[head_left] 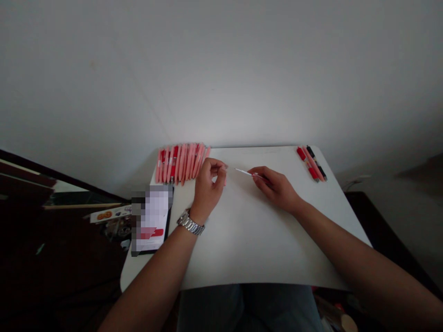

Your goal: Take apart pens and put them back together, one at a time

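Note:
My right hand (277, 185) is closed on a pen refill (244, 172), a slim white stick with a thin point aimed left and a bit of red by the fingertips. Opposite it, my left hand (209, 184), with a metal watch (191, 223) on its wrist, is pinched at thumb and fingertips. A tiny object seems to be between those fingertips, too small to name, and a pink bit shows under the thumb. A narrow gap lies between the refill's point and the left fingertips.
A row of pink and red pens (180, 163) lies at the table's back left. A few more pens (311, 163), red, pink and black, lie at the back right. On the left edge rests a phone (152, 221), partly blurred. The white table (263, 249) meets a wall behind.

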Motion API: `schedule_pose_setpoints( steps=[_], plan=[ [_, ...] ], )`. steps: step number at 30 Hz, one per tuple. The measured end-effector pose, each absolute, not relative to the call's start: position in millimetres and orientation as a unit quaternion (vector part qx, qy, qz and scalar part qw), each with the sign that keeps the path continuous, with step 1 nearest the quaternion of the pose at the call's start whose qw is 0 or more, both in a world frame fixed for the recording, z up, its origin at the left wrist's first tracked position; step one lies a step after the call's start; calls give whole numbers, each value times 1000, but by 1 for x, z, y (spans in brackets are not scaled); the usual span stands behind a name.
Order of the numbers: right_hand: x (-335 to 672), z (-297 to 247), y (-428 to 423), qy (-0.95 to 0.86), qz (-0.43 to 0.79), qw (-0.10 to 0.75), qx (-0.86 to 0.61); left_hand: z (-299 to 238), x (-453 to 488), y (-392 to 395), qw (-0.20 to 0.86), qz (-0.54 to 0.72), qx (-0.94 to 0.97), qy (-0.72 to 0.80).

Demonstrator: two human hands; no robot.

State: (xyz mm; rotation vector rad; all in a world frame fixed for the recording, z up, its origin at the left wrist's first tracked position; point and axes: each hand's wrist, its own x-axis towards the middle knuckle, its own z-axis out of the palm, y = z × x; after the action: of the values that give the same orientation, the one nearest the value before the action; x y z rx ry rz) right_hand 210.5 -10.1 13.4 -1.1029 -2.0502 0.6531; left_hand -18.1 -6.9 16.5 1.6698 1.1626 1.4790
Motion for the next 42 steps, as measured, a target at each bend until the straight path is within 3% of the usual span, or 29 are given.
schedule_pose_setpoints(
  steps=[9,20,42],
  plan=[
    [210,14,-10,-784,256,358,-438,13,-19,-5,311,568,625,436],
    [210,13,-9,-781,253,362,-441,16,-23,-4,231,548,643,482],
    [210,13,-9,-781,248,362,-446,17,-34,-6,98,404,720,556]
  ],
)
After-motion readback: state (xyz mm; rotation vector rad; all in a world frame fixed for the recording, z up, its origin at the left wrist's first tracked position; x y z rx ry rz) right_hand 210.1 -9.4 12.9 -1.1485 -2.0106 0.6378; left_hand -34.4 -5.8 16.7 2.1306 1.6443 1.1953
